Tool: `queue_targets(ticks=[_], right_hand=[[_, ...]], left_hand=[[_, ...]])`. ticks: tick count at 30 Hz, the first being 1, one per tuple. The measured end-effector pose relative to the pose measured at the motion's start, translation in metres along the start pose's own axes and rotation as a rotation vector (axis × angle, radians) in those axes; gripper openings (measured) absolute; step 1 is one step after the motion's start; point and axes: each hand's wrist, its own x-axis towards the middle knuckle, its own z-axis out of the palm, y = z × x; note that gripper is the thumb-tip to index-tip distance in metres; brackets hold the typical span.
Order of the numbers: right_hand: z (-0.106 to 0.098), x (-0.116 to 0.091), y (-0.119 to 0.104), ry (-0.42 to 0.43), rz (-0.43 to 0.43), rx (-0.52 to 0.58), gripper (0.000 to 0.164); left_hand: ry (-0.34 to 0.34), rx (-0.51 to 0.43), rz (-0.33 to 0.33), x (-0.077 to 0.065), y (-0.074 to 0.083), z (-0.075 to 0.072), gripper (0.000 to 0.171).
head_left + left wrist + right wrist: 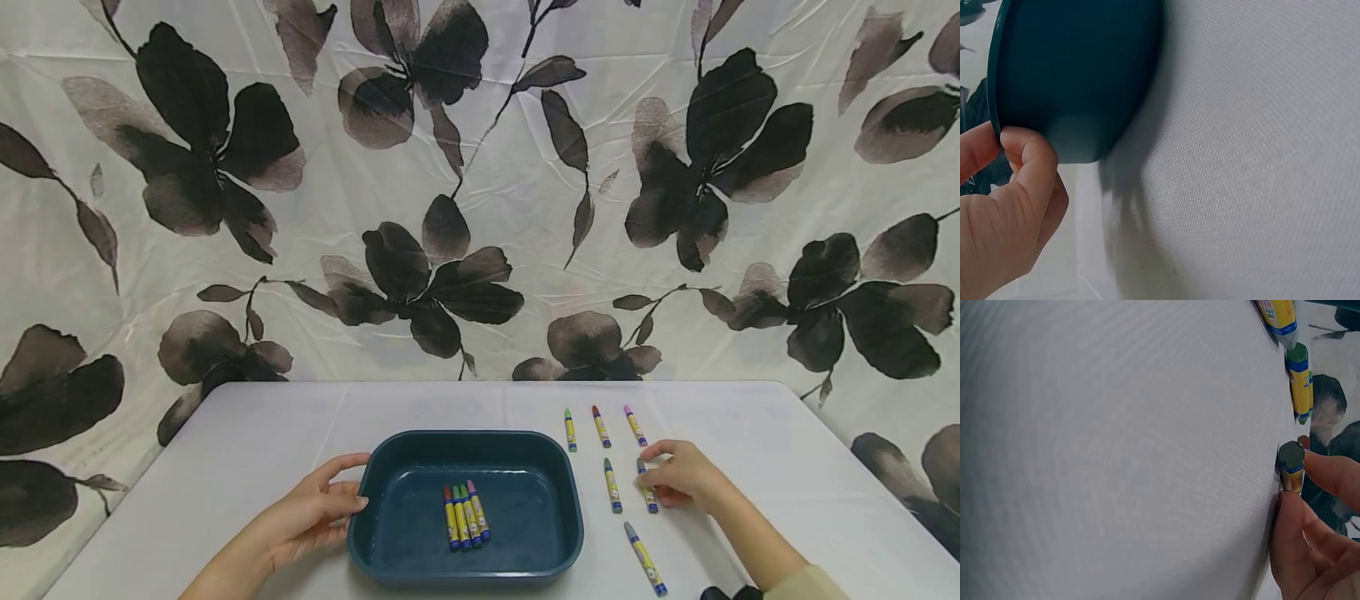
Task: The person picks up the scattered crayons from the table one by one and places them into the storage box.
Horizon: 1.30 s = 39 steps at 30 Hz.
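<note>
left hand (315, 508) pinches the tray (465, 577) rim on its left side; light, steady hold is enough. right hand (678, 473) looks closed on the dark crayon (650, 498), thumb and finger, right of the tray; can't tell if it's off the table (277, 433). green crayon (612, 486) sits between it and the tray, so i'd lift straight up first, no dragging; pinch nearer mid-body limits tilt.
</note>
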Motion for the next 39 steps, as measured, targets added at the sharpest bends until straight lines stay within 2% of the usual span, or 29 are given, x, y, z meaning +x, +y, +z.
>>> queue_targets(ticks=[7, 12, 24, 39], right_hand=[[0.008, -0.001, -0.004, 0.040, -0.040, -0.117, 0.043], [0.009, -0.001, -0.007, 0.034, -0.046, -0.130, 0.041], [0.004, -0.001, -0.009, -0.015, -0.032, -0.035, 0.043], [-0.005, -0.005, -0.026, -0.095, -0.007, 0.118, 0.052]], left_hand=[[0.008, -0.009, -0.003, 0.000, 0.000, 0.000, 0.071], [0.004, -0.009, 0.000, 0.000, -0.001, 0.000, 0.072], [-0.009, -0.023, 0.004, 0.000, 0.000, 0.000, 0.073], [-0.001, -0.007, 0.007, 0.000, -0.001, 0.000, 0.072]])
